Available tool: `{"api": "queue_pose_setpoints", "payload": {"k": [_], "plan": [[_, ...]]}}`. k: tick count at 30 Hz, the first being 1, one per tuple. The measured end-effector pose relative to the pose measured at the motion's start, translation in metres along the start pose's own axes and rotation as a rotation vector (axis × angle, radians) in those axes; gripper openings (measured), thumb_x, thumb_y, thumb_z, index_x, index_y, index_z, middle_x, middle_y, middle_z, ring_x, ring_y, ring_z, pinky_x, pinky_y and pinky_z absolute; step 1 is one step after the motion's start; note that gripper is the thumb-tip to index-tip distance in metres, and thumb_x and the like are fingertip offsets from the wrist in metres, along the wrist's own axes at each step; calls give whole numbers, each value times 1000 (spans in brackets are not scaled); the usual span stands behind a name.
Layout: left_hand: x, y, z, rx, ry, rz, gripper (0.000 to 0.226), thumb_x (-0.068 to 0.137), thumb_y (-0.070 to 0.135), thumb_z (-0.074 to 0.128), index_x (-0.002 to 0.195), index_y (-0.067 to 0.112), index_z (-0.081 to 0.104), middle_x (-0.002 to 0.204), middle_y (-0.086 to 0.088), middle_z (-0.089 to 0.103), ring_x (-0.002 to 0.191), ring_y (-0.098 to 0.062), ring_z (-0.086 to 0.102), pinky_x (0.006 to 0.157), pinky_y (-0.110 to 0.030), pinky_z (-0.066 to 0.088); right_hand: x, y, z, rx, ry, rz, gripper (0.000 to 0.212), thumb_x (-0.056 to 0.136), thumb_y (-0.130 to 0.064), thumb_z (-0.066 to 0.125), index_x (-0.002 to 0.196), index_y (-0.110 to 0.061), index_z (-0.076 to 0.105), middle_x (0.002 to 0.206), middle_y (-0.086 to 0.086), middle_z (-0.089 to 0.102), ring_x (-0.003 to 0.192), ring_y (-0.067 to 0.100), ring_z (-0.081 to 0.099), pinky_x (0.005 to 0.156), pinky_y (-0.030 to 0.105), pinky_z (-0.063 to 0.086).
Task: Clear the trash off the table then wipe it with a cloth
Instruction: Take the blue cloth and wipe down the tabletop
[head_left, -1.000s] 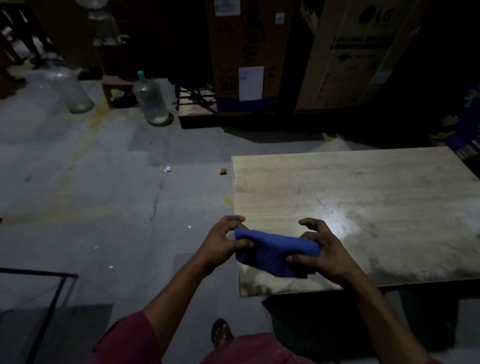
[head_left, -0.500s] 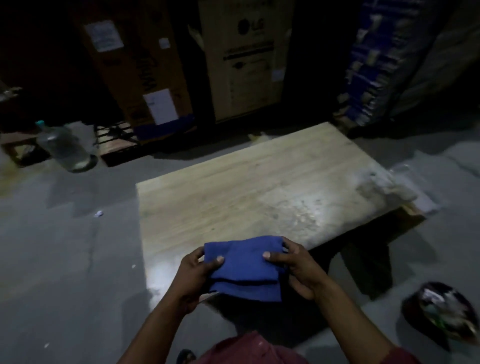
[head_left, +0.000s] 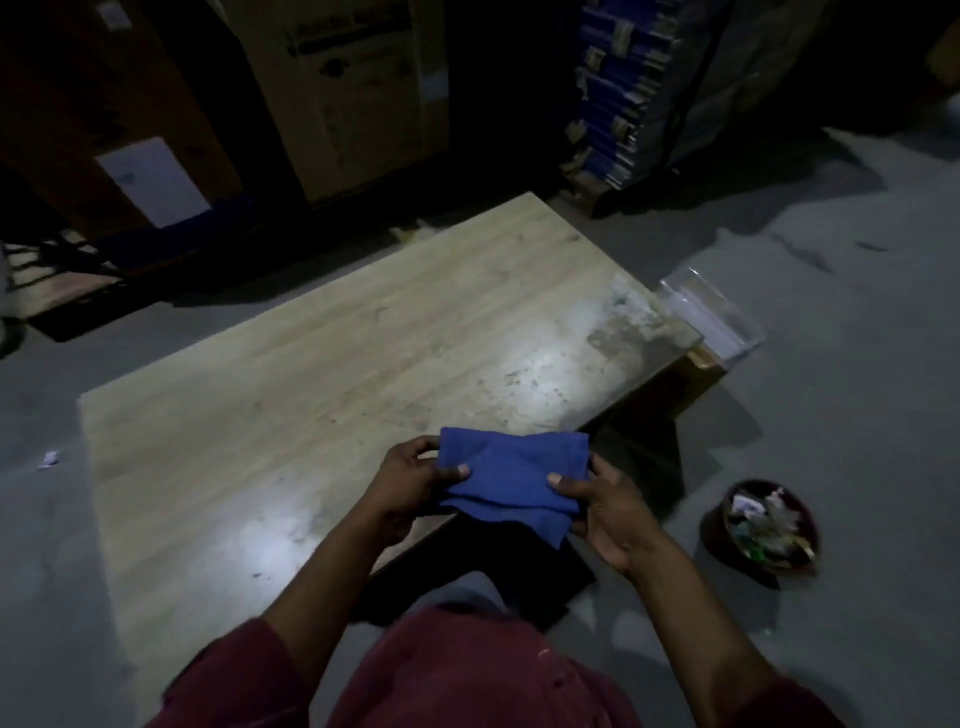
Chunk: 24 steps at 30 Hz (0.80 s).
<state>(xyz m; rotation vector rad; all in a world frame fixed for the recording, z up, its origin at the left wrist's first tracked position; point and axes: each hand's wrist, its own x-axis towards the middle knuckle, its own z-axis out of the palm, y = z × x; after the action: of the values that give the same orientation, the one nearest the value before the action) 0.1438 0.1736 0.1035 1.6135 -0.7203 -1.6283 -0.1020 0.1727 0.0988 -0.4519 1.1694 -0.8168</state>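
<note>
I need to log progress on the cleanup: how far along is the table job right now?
Clearing looks done: no trash shows on the wooden table, and a dark bin on the floor to the right holds scraps. In hand: the left hand and right hand grip a folded blue cloth above the near edge. Left: wiping; pale smudges mark the right end.

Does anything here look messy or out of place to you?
Yes. The wooden table has a pale, smudged patch at its far right corner, not yet wiped. Both hands, left hand and right hand, hold the blue cloth above it. A scrap of paper lies on the floor at left.
</note>
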Motion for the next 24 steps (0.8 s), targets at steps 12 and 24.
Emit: {"api": "queue_pose_setpoints", "payload": {"k": [12,24], "plan": [[194,47,125,48,-84,-138,28,83,12,78,110,18,71,103,-15,76,86,-33,73,75,-53,60,122,-124,-75,-190,325,33,35,90,10,64,115,-14,64,114,13,71,82,27,71,56,35,61],[291,121,184,121,-27,-119,39,91,10,70,129,19,60,103,-24,72,78,-29,71,60,-39,61,221,-220,-120,-214,260,-28,39,87,10,68,117,-15,63,115,9,73,93,25,75,83,54,61]]}}
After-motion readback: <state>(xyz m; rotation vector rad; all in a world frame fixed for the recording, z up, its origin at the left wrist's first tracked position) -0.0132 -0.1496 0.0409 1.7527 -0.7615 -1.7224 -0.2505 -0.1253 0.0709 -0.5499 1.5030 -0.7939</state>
